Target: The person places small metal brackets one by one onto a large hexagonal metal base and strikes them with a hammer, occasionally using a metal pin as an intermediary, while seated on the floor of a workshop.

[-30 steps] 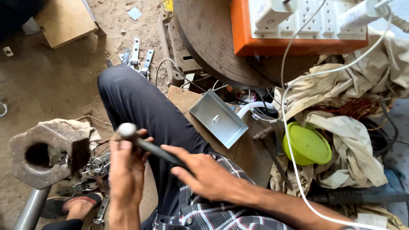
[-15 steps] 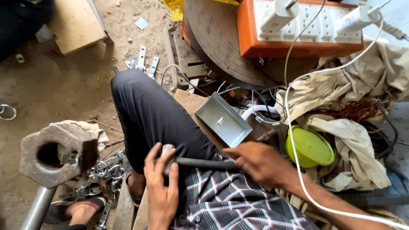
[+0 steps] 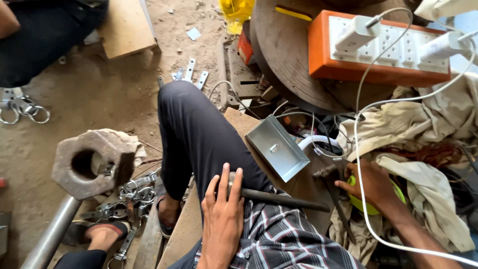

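Head view: left hand lies flat, fingers spread over the rod on the thigh, pinning it rather than gripping. Right hand reaches toward the green bowl, fingers loosely curled, seemingly holding nothing.

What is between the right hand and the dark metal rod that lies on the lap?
The right hand rests apart from the dark metal rod, on the yellow-green bowl. Between them lies a hammer, its head near the rod's free end. The left hand already lies on the rod's other end.
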